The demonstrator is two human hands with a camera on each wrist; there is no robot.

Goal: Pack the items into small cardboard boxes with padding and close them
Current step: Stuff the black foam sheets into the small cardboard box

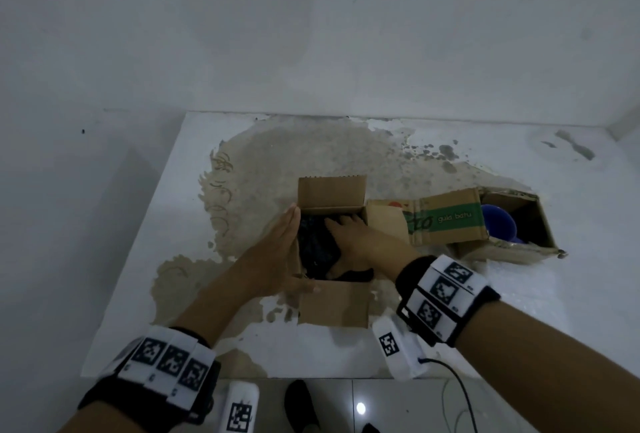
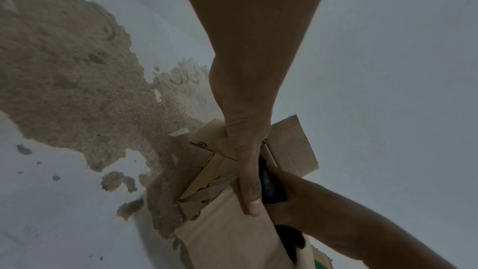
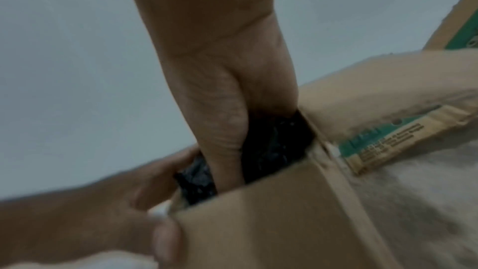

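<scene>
A small open cardboard box (image 1: 334, 304) stands mid-table, its far flap (image 1: 330, 192) upright and its near flap folded out toward me. Crumpled black padding (image 1: 315, 245) fills its inside. My left hand (image 1: 277, 249) lies flat with straight fingers against the box's left side, the thumb (image 2: 249, 171) along the rim. My right hand (image 1: 363, 245) reaches into the box from the right and presses down on the black padding (image 3: 274, 146) with spread fingers. What lies under the padding is hidden. The left hand (image 3: 124, 208) also shows blurred in the right wrist view.
A second cardboard box (image 1: 446, 221) with green print lies open just to the right, touching the first, with a blue item (image 1: 498, 221) inside. The white table (image 1: 138, 259) has a worn brown patch. Walls close in behind and left. A dark shoe (image 1: 301, 401) is on the floor.
</scene>
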